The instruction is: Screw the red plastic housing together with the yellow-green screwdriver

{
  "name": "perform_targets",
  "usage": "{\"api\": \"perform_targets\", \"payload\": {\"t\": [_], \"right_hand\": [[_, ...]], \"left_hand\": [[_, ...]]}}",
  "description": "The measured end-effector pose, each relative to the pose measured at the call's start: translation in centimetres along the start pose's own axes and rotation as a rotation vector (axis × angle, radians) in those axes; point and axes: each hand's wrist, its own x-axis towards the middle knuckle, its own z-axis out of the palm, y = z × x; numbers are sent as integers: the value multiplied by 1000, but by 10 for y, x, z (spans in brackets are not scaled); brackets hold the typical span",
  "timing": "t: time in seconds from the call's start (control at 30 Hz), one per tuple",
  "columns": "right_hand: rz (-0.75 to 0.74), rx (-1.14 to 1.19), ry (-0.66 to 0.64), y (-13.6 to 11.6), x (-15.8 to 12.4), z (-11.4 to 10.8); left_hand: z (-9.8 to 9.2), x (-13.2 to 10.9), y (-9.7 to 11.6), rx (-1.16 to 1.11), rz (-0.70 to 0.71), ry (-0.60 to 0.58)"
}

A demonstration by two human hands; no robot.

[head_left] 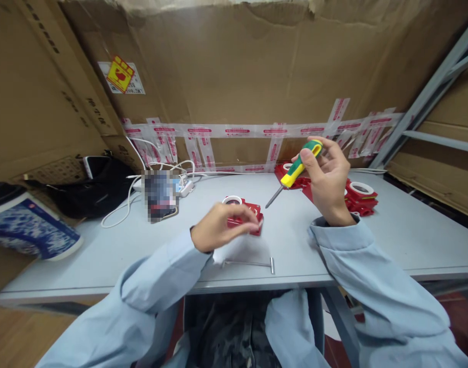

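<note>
My right hand (329, 179) is closed around the green and yellow handle of a screwdriver (292, 175). The screwdriver is tilted above the table, its metal shaft pointing down and left. My left hand (224, 225) is over a red block-like part with a white ring (255, 209) and hides much of it. The thumb and fingers of that hand come together near the part's right edge; whatever is between them, if anything, is too small to make out. Below the left hand, a T-shaped metal tool (272, 265) lies near the table's front edge.
More red parts with white rings (361, 189) lie behind and beside my right hand. To the left are a phone (165, 212), white cables with a power strip (186, 189), a black bag (80, 194) and a blue-white cup (38, 227). Cardboard (234, 66) walls the table's back.
</note>
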Motion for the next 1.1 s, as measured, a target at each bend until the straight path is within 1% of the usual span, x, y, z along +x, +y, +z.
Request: {"api": "perform_targets", "payload": {"t": [0.03, 0.07, 0.1, 0.2, 0.27, 0.4, 0.6, 0.7, 0.83, 1.0, 1.1], "right_hand": [[40, 35, 17, 2, 1, 0], [93, 78, 33, 4, 0, 1], [152, 125, 48, 6, 0, 2], [301, 252, 73, 10, -5, 7], [326, 282, 67, 12, -10, 11], [307, 290, 73, 10, -15, 16], [266, 306, 121, 5, -14, 14], [248, 308, 122, 3, -15, 14], [220, 291, 78, 0, -21, 18], [105, 227, 91, -2, -25, 20], [65, 211, 92, -3, -25, 20]], "left_hand": [[-3, 4, -3, -31, -46, 103], [-5, 8, -7, -67, -93, 180], [-5, 10, -11, -103, -133, 228], [-1, 14, -24, -188, -228, 299], [0, 14, -29, -231, -273, 323], [0, 12, -33, -337, -327, 338], [-1, 12, -33, -451, -374, 333], [0, 12, -33, -464, -407, 337], [0, 12, -32, -462, -424, 350], [0, 12, -31, -468, -430, 373], [-1, 13, -30, -465, -428, 383]]}}
